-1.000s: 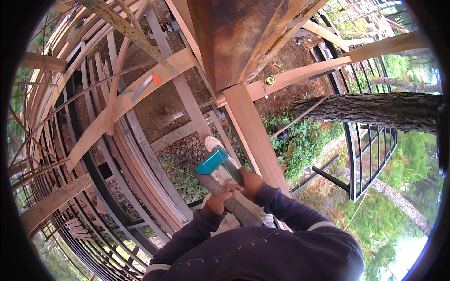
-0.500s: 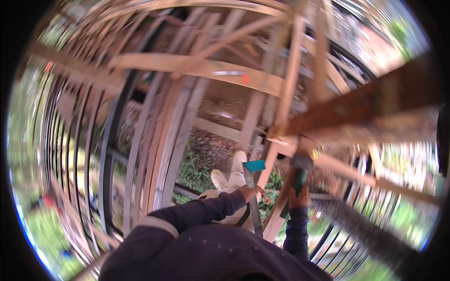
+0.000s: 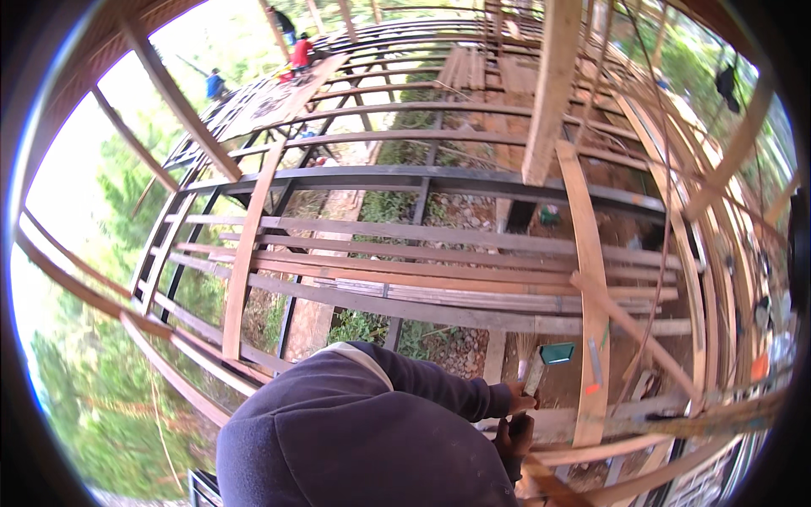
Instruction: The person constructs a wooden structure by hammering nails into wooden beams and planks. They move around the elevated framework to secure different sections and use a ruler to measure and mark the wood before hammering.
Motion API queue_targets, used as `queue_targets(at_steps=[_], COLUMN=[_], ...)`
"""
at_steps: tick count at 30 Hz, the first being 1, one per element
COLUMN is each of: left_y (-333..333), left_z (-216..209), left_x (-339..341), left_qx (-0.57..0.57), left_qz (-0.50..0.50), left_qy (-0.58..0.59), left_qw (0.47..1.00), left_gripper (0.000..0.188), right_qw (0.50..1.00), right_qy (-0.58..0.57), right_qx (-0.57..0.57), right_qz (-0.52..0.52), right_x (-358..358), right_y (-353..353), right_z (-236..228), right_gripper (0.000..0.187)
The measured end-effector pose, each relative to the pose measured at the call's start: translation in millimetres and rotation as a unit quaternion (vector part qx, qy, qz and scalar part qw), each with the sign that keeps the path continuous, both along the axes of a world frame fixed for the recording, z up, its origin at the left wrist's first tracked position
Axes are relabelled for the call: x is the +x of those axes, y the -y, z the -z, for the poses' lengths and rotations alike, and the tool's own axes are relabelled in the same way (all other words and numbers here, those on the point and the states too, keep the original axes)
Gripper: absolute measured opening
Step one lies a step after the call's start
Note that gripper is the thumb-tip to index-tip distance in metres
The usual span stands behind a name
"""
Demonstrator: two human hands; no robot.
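Note:
My left hand (image 3: 521,397) is closed around the grey metal blade of a try square (image 3: 557,353), whose teal stock points up and to the right. Just below it, close to the left wrist, is my right hand (image 3: 514,438), its fingers curled. What it holds, if anything, is hidden by the hand and my sleeve. A wooden beam (image 3: 553,483) passes below the right hand. Beyond the square, a wide plank (image 3: 587,296) lies across the frame, with a silver and orange tool (image 3: 595,367) on it.
Long stacked boards (image 3: 422,283) run crosswise ahead, over dark metal joists (image 3: 363,177). Gaps between them open onto gravel and plants below. An upright timber post (image 3: 553,93) stands ahead right, and a diagonal brace (image 3: 638,334) slants at right. Several people (image 3: 302,52) are far off at left.
My view has swung left and up, showing the wider deck frame. The try square stays in my left hand. The green tool earlier in my right hand no longer shows.

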State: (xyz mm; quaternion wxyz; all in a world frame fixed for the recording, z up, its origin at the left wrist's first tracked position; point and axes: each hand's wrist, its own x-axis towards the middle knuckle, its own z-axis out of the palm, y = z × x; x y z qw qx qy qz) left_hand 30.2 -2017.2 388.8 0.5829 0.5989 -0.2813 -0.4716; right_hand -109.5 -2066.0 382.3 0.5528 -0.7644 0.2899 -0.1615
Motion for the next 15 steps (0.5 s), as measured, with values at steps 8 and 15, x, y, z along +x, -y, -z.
queue_targets(at_steps=[8,15], left_y=[-41.3,-58.6], left_z=[96.4,162.3], left_x=[82.8,106.5], left_qx=[0.057,-0.188], left_qz=[-0.164,-0.182], left_qy=[0.211,-0.29], left_qw=[0.962,0.921], left_gripper=[0.028,0.019], right_qw=[0.995,0.969], right_qy=[-0.019,-0.141], right_qx=[0.088,0.087], right_qz=[-0.048,-0.182], right_x=[66.8,166.2], right_y=[49.8,48.4], right_z=[70.7,36.0], right_gripper=[0.02,0.04])
